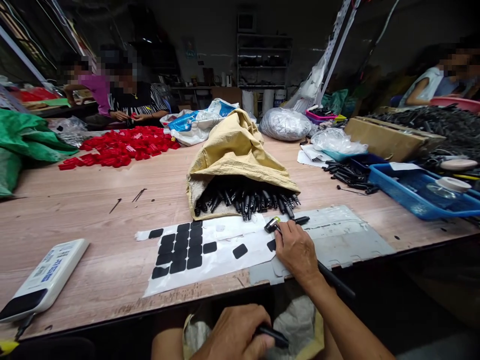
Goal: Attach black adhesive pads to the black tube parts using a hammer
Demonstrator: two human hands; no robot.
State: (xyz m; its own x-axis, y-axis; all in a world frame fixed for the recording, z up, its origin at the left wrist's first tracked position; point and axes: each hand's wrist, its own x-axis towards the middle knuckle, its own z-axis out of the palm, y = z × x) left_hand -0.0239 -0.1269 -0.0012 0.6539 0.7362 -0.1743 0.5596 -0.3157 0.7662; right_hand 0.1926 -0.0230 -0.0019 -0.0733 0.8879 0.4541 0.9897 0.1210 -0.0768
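My left hand (240,332) is closed on a black handle (273,336), low over an open sack (300,320) below the table edge. On the table, my right hand (298,250) pinches a dark tool with a shiny metal end (271,225). A long black rod (335,280) runs out from beneath my right wrist. White backing paper (221,260) with rows of black rounded squares (180,248) lies left of my right hand. Behind it, a yellow sack (240,145) lies open, full of black handles (247,200). One more black piece (302,220) rests just beyond my right fingers.
A white power bank (47,280) lies at the left. Red parts (131,145) are heaped at the back left, near two people. A blue tray (420,195), a cardboard box (390,137) and black parts (450,130) stand at the right. Another person sits at the back right.
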